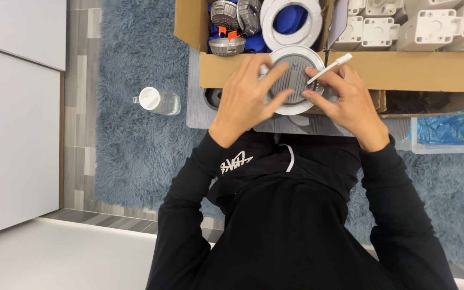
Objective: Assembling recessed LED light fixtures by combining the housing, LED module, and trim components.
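Note:
A round white lamp fixture with a grey ribbed back (295, 75) is held up in front of me, over a grey mat (194, 102). My left hand (245, 99) grips its left rim, fingers spread across the ribbed back. My right hand (345, 96) holds its right rim, and a thin white stick-like tool (330, 68) lies pinched between its fingers, pointing up and to the right. Both sleeves are black.
A cardboard box (420, 70) behind the hands holds grey round parts (226, 16), a white ring (290, 21) and white plastic housings (430, 27). A clear bottle with a white cap (157, 100) stands on the blue shaggy rug at left. A clear bin with blue film (447, 131) sits at right.

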